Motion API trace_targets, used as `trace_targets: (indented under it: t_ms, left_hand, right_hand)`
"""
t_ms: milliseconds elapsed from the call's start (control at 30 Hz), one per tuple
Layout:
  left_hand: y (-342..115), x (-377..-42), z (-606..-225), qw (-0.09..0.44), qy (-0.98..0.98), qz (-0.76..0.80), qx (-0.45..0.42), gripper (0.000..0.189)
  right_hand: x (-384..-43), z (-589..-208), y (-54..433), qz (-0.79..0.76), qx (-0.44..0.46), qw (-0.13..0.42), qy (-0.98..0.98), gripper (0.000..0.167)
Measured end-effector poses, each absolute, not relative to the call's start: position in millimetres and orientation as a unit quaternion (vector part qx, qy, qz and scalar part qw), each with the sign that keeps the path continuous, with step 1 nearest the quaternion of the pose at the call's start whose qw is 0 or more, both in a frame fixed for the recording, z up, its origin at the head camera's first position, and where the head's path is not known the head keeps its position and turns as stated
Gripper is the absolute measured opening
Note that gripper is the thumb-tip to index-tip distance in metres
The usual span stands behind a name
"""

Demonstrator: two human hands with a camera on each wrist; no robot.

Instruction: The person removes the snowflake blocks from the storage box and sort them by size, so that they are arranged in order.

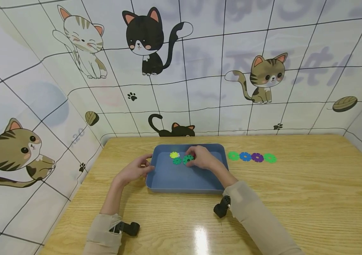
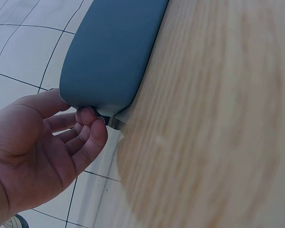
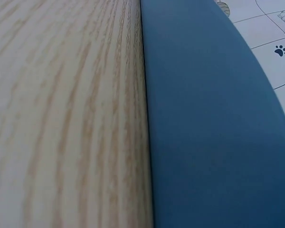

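Observation:
A shallow blue tray lies on the wooden table. My left hand holds its left edge; in the left wrist view the thumb touches the tray wall while the fingers curl at its corner. Over the tray, my right hand pinches a dark green notched disc between thumb and fingers. Beside that disc, inside the tray, are a yellow notched disc and another green notched disc. The right wrist view shows only the tray's side and the table, with the hand hidden.
Right of the tray, a row of notched discs lies on the table: a light green disc, a blue disc, a purple disc and another light green disc. A cat-patterned wall stands behind the table.

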State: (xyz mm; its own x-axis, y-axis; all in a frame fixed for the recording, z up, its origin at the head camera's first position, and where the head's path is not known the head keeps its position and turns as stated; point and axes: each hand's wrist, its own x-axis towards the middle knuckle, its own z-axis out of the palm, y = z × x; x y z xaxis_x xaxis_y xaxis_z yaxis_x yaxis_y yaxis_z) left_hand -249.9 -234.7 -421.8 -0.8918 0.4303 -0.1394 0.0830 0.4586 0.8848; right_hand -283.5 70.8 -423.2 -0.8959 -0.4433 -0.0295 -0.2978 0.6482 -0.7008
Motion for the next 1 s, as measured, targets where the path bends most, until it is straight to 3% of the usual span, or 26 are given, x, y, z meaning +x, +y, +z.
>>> trace_targets:
  t_ms: [267,1000]
  left_hand:
    - [-233.9,-249.5,-421.3,0.175,0.834,0.5,0.156,0.065]
    - [-235.4,-249.1,-422.1,0.169,0.84,0.491,0.16,0.065]
  right_hand:
    - [-275.9,-426.2,78.6,-0.441,-0.193,0.079,0.873,0.018]
    - [-251.2,-400.0,131.2,-0.585,-0.162,0.03,0.794,0.025]
